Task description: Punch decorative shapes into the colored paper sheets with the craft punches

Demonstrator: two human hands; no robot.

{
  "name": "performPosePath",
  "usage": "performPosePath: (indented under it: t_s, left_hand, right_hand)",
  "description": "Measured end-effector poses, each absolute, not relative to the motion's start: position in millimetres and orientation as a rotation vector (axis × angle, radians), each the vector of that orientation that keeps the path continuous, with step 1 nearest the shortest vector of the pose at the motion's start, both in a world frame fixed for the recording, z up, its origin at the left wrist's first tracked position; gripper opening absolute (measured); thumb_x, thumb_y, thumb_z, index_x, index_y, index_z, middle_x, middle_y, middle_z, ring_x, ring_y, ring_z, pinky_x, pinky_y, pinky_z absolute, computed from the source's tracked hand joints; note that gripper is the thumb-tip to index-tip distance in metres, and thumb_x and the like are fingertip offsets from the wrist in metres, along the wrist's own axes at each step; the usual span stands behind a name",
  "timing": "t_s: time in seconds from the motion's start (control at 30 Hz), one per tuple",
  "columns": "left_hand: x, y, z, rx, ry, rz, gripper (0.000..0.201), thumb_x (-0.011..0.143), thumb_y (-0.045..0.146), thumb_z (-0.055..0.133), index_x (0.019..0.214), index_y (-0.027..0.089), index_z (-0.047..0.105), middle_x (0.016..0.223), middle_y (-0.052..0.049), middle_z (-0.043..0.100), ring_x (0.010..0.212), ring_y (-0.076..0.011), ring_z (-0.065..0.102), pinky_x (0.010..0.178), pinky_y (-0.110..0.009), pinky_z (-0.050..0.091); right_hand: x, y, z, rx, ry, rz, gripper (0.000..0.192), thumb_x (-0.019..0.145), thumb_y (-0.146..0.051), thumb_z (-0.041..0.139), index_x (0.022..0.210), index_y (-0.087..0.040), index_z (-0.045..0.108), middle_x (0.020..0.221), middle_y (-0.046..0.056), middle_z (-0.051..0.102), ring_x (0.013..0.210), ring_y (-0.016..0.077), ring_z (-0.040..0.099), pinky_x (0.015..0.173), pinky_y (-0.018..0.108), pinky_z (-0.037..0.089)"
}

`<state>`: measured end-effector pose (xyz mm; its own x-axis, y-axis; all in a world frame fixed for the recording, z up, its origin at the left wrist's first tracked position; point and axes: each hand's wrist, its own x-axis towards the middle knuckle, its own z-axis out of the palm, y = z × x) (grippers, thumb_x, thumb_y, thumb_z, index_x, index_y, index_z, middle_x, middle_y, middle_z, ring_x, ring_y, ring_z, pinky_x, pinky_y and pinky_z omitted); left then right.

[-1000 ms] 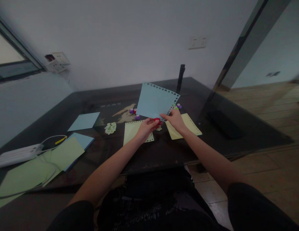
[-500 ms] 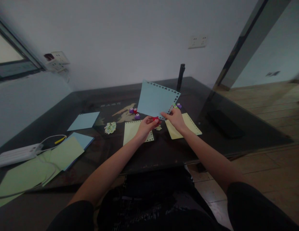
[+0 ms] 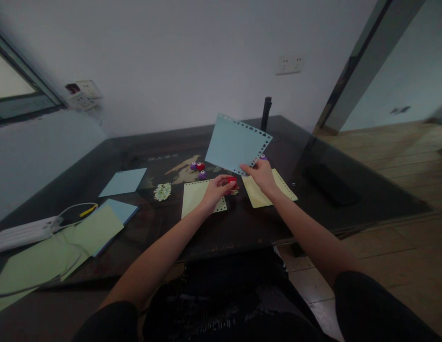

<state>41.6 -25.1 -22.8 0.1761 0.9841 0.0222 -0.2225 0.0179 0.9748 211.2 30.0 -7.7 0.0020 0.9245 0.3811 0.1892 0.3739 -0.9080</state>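
Note:
My right hand (image 3: 260,175) pinches the lower corner of a light blue paper sheet (image 3: 235,143) and holds it tilted up above the dark table (image 3: 242,223). Small shapes are punched along the sheet's top and right edges. My left hand (image 3: 216,188) grips a small red paper punch (image 3: 232,180), which sits just below the sheet's lower edge and apart from it. Under my hands lie two pale yellow sheets with punched edges, one on the left (image 3: 197,195) and one on the right (image 3: 258,194).
Small purple and red punches (image 3: 198,167) stand behind the yellow sheets, near a pile of paper cut-outs (image 3: 163,191). Blue sheets (image 3: 123,182) and green sheets (image 3: 89,232) lie at the left with a white power strip (image 3: 21,232) and cables. A black post (image 3: 266,114) stands at the back.
The blue sheet has moved up and to the right with my right hand. The red punch in my left hand has come off the sheet's lower edge and dropped slightly.

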Motion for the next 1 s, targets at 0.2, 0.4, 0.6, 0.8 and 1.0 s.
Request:
performPosePath:
  t_s: [0.2,0.4,0.6,0.8,1.0]
  left_hand:
    - [38,-23,-18,1.143,0.967,1.176,0.042,0.070,0.034,0.074,0.107,0.019,0.061,0.092,-0.007,0.067,0.079,-0.0164,0.064,0.071,-0.028,0.048]
    - [37,-10,-12,1.089,0.900,1.131,0.038,0.069,0.033,0.074,0.102,0.017,0.062,0.089,-0.006,0.066,0.077,-0.0140,0.063,0.072,-0.028,0.048]
    - [51,34,-17,1.319,1.059,1.147,0.035,0.062,0.026,0.077,0.094,0.017,0.066,0.085,-0.004,0.065,0.067,-0.0118,0.058,0.061,-0.024,0.045]
    - [66,85,-32,1.670,1.342,1.091,0.023,0.056,0.015,0.074,0.078,0.016,0.065,0.070,-0.003,0.063,0.064,-0.0166,0.057,0.072,-0.033,0.046]
    - [74,108,-40,1.786,1.427,1.075,0.017,0.050,0.012,0.072,0.059,0.020,0.060,0.068,-0.003,0.062,0.080,-0.0234,0.058,0.087,-0.038,0.041]
  right_hand:
    - [236,45,-1,-1.028,-1.261,0.763,0.034,0.063,-0.039,0.072,0.085,-0.014,0.069,0.088,0.009,0.072,0.078,0.0229,0.067,0.074,0.037,0.053]
    - [260,40,21,-0.985,-1.074,0.792,0.034,0.058,-0.035,0.074,0.084,-0.014,0.069,0.088,0.009,0.072,0.079,0.0238,0.067,0.071,0.036,0.055]
    - [272,37,15,-1.008,-1.022,0.816,0.035,0.054,-0.037,0.077,0.078,-0.014,0.068,0.081,0.008,0.072,0.072,0.0234,0.067,0.070,0.038,0.055]
    - [277,41,7,-1.033,-1.000,0.794,0.040,0.052,-0.042,0.077,0.079,-0.013,0.069,0.081,0.009,0.073,0.071,0.0234,0.067,0.064,0.036,0.054]
    - [278,39,8,-1.048,-1.060,0.777,0.038,0.056,-0.043,0.075,0.079,-0.013,0.069,0.081,0.009,0.073,0.069,0.0236,0.067,0.063,0.035,0.053]
